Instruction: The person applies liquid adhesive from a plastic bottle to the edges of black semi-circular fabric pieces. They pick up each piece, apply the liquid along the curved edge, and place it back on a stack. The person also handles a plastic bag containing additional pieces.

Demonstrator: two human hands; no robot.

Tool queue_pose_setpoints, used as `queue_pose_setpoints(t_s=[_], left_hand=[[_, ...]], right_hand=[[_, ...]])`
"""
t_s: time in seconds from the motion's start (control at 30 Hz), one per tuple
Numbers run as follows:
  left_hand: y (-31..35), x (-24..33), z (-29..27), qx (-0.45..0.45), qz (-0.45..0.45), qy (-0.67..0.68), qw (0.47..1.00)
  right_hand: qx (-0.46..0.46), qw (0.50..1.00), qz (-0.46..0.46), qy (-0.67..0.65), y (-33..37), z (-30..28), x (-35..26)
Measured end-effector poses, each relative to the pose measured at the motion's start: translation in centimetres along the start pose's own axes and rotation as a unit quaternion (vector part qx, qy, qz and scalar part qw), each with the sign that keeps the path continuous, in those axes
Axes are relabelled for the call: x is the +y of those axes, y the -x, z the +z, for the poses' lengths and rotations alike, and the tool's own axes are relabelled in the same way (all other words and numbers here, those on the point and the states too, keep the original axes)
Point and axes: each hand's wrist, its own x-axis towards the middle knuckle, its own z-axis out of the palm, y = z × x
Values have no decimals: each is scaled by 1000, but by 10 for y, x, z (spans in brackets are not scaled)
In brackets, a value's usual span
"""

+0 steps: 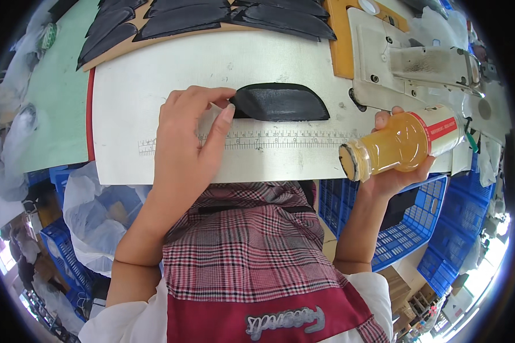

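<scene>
A flat black half-oval piece (283, 103) lies on the white work surface (154, 74), its straighter edge toward me. My left hand (191, 128) pinches its left tip between thumb and fingertips. My right hand (403, 174) is wrapped round a clear glass bottle (406, 146) of amber liquid, with a red and white label. The bottle is tilted on its side, its narrow neck and mouth pointing left over the front of the surface. Whether the mouth is covered I cannot tell.
Several similar black pieces (183, 23) lie on a brown board at the back. A sewing machine (418, 66) stands at the right. A printed ruler scale (257, 140) runs along the front. Blue crates (412, 228) sit below right; a plastic-lined bin (91, 223) stands below left.
</scene>
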Motion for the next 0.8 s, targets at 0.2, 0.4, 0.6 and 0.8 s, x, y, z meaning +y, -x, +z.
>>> queue_pose_setpoints(t_s=[0.2,0.4,0.6,0.8], left_hand=[[5,4,-13,-14,-132,219,967],[5,-7,-20,-47,-197,290,935],[3,-12,-20,-26,-227,301,926],[1,-12,-15,-21,-212,282,935]], right_hand=[[-54,997,-11,-46,8,-4,8],[-74,997,-10,-34,6,-2,13],[-100,995,7,-11,7,-3,14],[-64,998,26,11,7,-1,13]])
